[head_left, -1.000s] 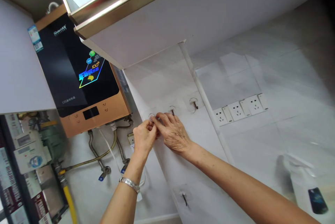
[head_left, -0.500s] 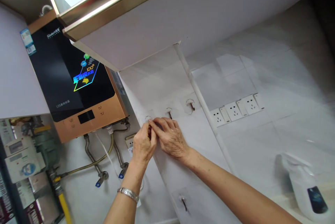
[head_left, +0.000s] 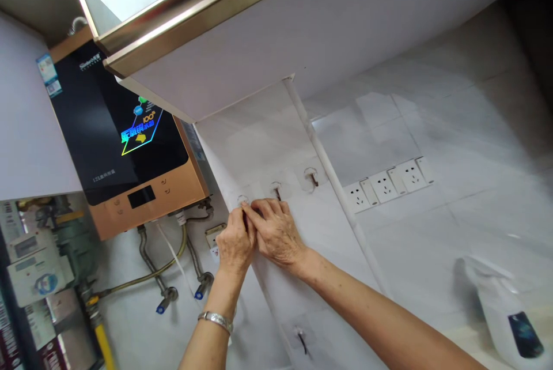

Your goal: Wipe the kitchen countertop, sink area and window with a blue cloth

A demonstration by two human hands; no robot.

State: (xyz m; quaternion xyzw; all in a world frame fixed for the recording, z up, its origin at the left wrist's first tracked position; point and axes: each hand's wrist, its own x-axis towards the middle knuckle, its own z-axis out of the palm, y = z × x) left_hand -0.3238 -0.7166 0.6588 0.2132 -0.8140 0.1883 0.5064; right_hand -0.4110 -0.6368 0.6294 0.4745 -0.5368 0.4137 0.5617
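Note:
On the white tiled wall strip, my left hand [head_left: 235,240] is closed with its fingertips at the leftmost clear adhesive wall hook [head_left: 242,199]. My right hand [head_left: 279,234] meets it there, thumb and forefinger pinched at the same hook. Only the upper rim of that hook's round base shows; my fingers hide the rest. Just above my right knuckles is a second adhesive hook [head_left: 277,191] with a brown prong. Farther right sits a third hook [head_left: 311,178]. Below my right forearm, another clear hook [head_left: 302,340] has a dark prong.
A black and copper water heater [head_left: 125,139] hangs at left, with hoses and valves [head_left: 166,299] beneath. A gas meter [head_left: 38,272] stands at far left. Overhead is a gold-edged cabinet [head_left: 194,18]. Sockets [head_left: 383,185] line the right wall; a white spray bottle [head_left: 501,306] stands lower right.
The view has shifted slightly, so the wall and hands sit a little lower and farther left. Both hands stay together at the leftmost hook.

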